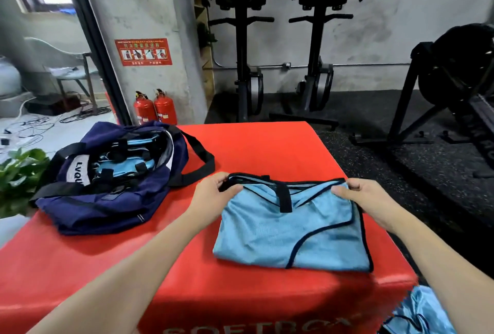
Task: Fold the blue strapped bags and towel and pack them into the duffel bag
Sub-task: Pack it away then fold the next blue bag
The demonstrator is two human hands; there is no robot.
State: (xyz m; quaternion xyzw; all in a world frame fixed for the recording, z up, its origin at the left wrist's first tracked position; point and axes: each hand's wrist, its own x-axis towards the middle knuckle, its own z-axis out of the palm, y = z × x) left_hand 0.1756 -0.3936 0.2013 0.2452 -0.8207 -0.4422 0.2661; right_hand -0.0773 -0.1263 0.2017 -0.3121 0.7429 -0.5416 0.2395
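A light blue bag with black trim and a black strap (291,229) lies folded flat on the red soft box (262,146). My left hand (213,194) pinches its far left corner and my right hand (366,200) pinches its far right corner. To the left, the navy duffel bag (107,200) lies open on the box, and folded blue bags with black straps (125,162) show inside it. More light blue fabric (419,312) hangs at the lower right, below the box edge.
Two red fire extinguishers (155,109) stand on the floor behind the box. Black gym machines (318,39) line the back wall and the right side. A green plant (18,176) sits at the left edge.
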